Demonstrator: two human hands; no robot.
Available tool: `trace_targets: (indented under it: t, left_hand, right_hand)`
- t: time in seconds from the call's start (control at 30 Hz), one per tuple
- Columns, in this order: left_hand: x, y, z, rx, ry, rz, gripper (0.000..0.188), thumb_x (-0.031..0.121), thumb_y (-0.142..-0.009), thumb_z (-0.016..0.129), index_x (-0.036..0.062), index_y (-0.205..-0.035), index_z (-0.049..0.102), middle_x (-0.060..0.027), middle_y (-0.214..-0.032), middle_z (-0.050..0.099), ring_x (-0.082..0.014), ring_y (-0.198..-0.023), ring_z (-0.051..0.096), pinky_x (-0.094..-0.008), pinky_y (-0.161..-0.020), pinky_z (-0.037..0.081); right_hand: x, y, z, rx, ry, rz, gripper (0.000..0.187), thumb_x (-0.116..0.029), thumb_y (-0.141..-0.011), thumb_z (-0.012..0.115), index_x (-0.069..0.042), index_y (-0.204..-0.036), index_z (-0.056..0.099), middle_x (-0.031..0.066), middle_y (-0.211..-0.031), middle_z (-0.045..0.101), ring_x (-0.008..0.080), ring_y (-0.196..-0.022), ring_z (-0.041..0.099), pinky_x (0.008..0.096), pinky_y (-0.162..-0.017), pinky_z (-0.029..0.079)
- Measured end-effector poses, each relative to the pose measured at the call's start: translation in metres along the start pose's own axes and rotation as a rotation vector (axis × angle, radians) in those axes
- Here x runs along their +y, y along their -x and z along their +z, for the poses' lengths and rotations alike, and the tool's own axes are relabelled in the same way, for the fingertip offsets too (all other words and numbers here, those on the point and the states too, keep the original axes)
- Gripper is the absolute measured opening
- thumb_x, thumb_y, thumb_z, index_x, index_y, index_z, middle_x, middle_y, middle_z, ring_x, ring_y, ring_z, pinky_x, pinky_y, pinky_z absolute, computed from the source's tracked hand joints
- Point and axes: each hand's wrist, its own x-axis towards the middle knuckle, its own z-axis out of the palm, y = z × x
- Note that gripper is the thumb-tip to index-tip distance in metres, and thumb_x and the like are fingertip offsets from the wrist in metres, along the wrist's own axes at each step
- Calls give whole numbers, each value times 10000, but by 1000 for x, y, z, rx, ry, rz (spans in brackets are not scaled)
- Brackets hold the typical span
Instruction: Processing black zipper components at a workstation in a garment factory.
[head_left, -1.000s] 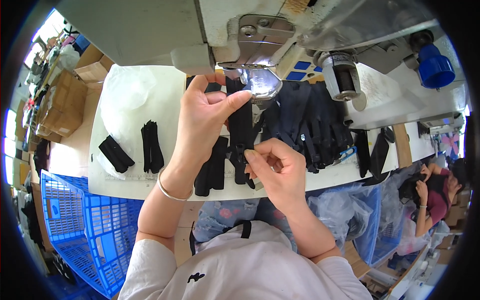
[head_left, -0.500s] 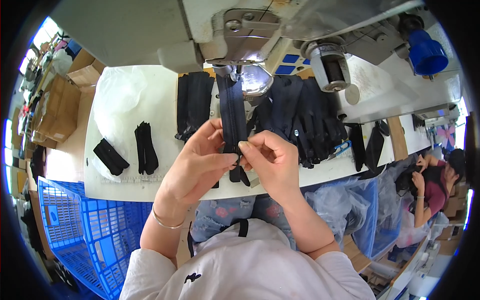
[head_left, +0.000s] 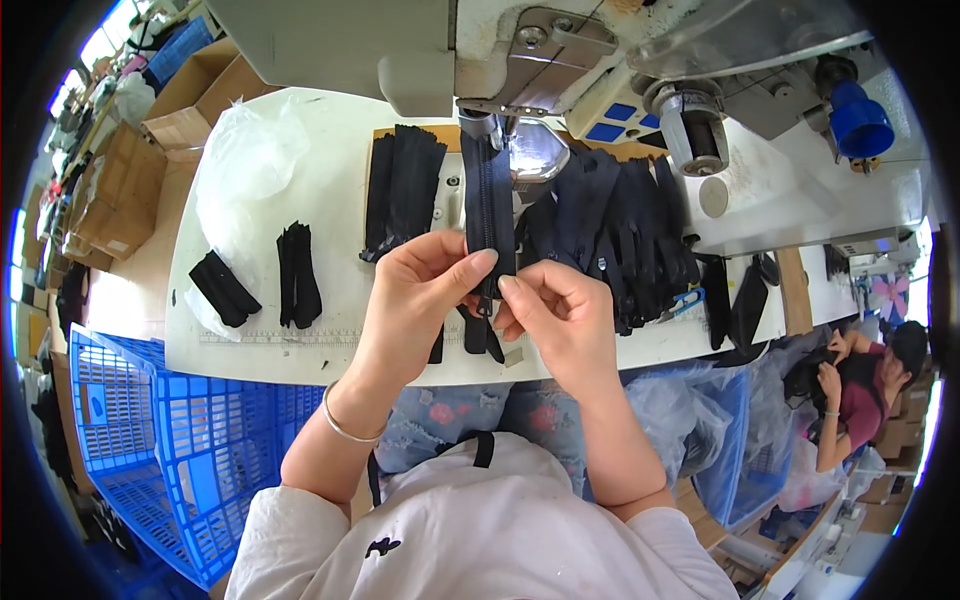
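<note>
A black zipper [head_left: 489, 200] hangs toward me from under the presser foot of a sewing machine [head_left: 510, 55], its teeth facing up. My left hand [head_left: 420, 295] pinches the zipper's left side, thumb on top and fingers bent beneath. My right hand [head_left: 562, 325] grips the right edge slightly lower, thumb and forefinger closed on the tape. Between my hands the slider's pull tab [head_left: 485, 306] shows below the thumbs. The zipper's loose end dangles near the table's front edge. Fingertips under the tape are hidden.
Zipper bundles lie left [head_left: 402, 190] and right [head_left: 625, 230] of the needle area. Two small black bundles [head_left: 298, 275] rest on the white table [head_left: 345, 230] near a clear bag [head_left: 245, 160]. A blue crate [head_left: 215, 450] stands lower left. Another person [head_left: 865, 385] works at far right.
My left thumb has slid up the zipper, away from the slider. My right hand still pinches near the lower end. The whole view has shifted slightly.
</note>
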Motion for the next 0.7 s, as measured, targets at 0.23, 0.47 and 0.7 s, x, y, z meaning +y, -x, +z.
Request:
trace_targets:
  t: [0.23, 0.47, 0.7]
  left_hand:
    - [-2, 4, 2, 16, 54, 40, 114, 114, -872, 673, 7, -865, 633, -1, -753, 629, -41, -634, 536, -186, -578, 440]
    - [2, -11, 3, 45, 55, 64, 113, 111, -863, 681, 19, -833, 623, 14, -726, 610, -37, -610, 528, -182, -567, 435]
    - [14, -40, 6, 69, 10, 124, 147, 150, -860, 686, 34, -817, 607, 34, -690, 571, -31, -564, 488, -182, -516, 383]
  right_hand:
    - [0, 2, 2, 31, 32, -74, 171, -120, -899, 612, 41, -844, 634, 62, -665, 649, 89, -576, 612, 216, -535, 467]
    - [-8, -12, 4, 68, 52, -102, 177, -124, -904, 605, 38, -838, 634, 57, -658, 643, 77, -574, 604, 209, -525, 466]
    - [-21, -41, 4, 107, 87, -171, 190, -128, -913, 596, 42, -837, 635, 45, -629, 624, 58, -554, 582, 202, -516, 471]
